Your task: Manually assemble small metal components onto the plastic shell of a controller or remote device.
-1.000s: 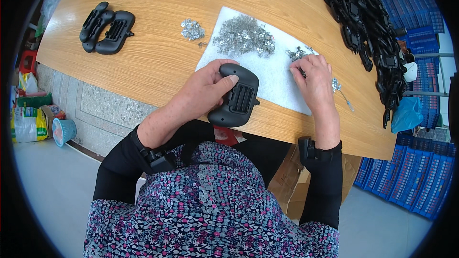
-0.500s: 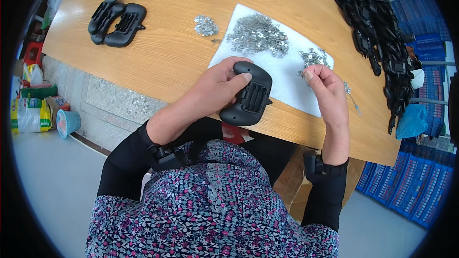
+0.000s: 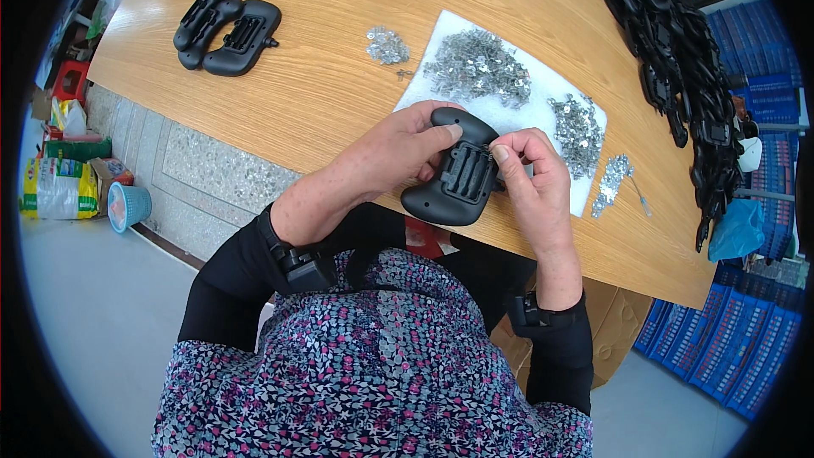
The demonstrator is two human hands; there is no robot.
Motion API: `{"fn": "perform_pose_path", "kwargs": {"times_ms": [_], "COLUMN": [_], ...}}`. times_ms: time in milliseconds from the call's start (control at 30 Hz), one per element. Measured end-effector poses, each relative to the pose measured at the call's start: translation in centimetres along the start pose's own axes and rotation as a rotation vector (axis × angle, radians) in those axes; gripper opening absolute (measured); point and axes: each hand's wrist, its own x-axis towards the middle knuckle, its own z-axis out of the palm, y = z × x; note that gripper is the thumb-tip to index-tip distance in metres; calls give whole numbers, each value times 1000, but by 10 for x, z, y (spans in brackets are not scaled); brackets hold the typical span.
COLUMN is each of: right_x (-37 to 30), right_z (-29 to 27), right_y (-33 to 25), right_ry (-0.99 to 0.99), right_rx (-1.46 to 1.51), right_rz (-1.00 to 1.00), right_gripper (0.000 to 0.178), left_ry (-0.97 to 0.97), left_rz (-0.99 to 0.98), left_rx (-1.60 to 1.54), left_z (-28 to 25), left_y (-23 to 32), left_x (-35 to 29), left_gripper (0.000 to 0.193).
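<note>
**A:** So what's going on with the hands here?

**B:** The left hand (image 3: 398, 148) is wrapped around a black plastic shell (image 3: 454, 171), kind of a game-controller-shaped housing with a ribbed rectangular recess in the middle. Fingers curl over its top end, thumb side underneath. It's held just above the near edge of the wooden tabletop (image 3: 314, 76), tilted, recess facing up.

**A:** And the right one?

**B:** The right hand (image 3: 530, 182) is pinched narrow at the shell's right edge, fingertips pressed against the rim of the recess. Looks like there's something tiny and shiny between thumb and forefinger, but honestly it's too small to say for sure, so can't tell if it's actually gripping a part.

**A:** What's the shiny stuff behind?

**B:** A white sheet (image 3: 424, 89) lies on the tabletop just beyond the shell, with a big heap of small metal clips (image 3: 476, 68) on it and a smaller heap (image 3: 578, 123) to the right. Another little cluster (image 3: 387, 44) sits off the sheet on the left, and a few more pieces (image 3: 612, 180) spill off the right edge.

**A:** Anything else around?

**B:** Two more black shells (image 3: 227, 27) side by side at the far left of the tabletop, well apart from the hands. A long pile of black parts (image 3: 678, 59) runs down the right side. Blue crates (image 3: 746, 339) on the floor at right, a small blue basket (image 3: 127, 206) on the floor at left.
</note>
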Motion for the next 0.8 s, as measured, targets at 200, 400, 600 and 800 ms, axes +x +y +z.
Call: {"fn": "perform_pose_path", "kwargs": {"times_ms": [200, 400, 600, 800], "right_x": [1, 1, 2, 1], "right_z": [10, 13, 17, 22], "right_y": [2, 12, 10, 6], "right_ry": [13, 12, 69, 161], "right_rx": [-37, 40, -83, -423], "right_rz": [-38, -19, -92, -330], "right_gripper": [11, 15, 7, 4], "left_ry": [-12, 16, 9, -4], "left_rz": [30, 53, 76, 24], "left_rx": [-8, 66, 99, 63], "left_z": [-2, 0, -1, -1], "left_y": [-5, -5, -9, -4], "left_x": [3, 4, 6, 4], "left_gripper": [30, 30, 32, 35]}}
